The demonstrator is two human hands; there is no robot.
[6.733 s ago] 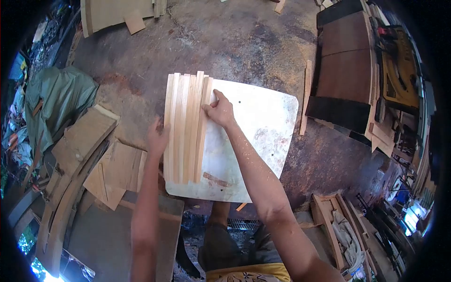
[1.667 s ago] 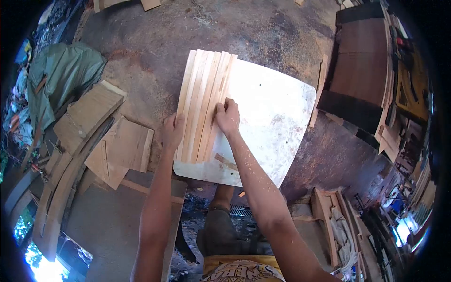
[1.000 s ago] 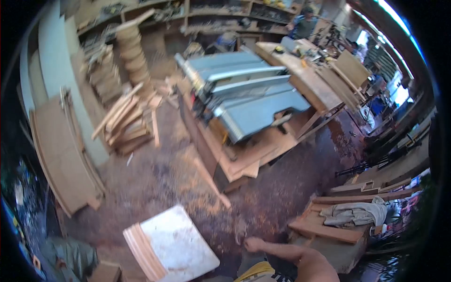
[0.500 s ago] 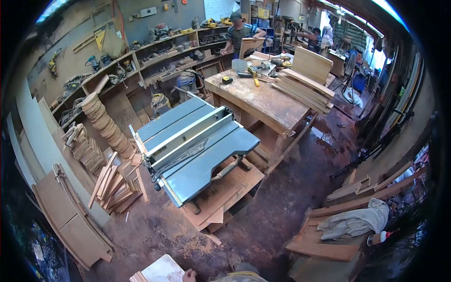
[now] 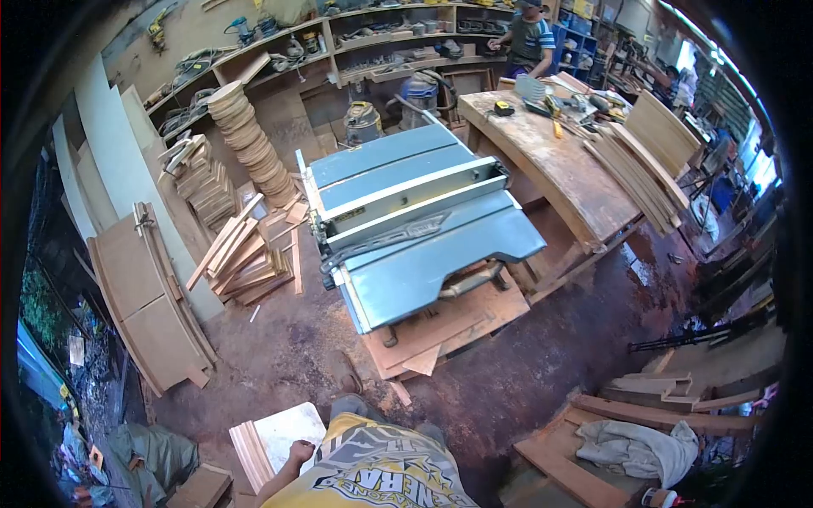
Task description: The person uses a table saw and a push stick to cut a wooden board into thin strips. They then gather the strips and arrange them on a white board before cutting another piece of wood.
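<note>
My left hand [image 5: 301, 452] is low in the view, beside my yellow shirt. Its fingers look curled, over the right edge of a white-topped board [image 5: 292, 419]; whether they grip that board or something else I cannot make out. Several light wood strips [image 5: 252, 449] lie along the board's left side. My right hand is out of view. Ahead stands a table saw [image 5: 423, 216] with a grey-blue top and a long metal fence [image 5: 415, 201] across it.
Loose wood offcuts [image 5: 246, 262] and a tall stack of round wooden discs [image 5: 250, 140] stand left of the saw. A workbench [image 5: 550, 161] with tools and planks is beyond it. Another person [image 5: 532, 42] stands behind the bench. A cloth [image 5: 639, 449] lies at right.
My view has tilted down and turned left, so more of my body, left hand and the white-topped board shows. The other person's hand has left the wooden panel at the bench.
</note>
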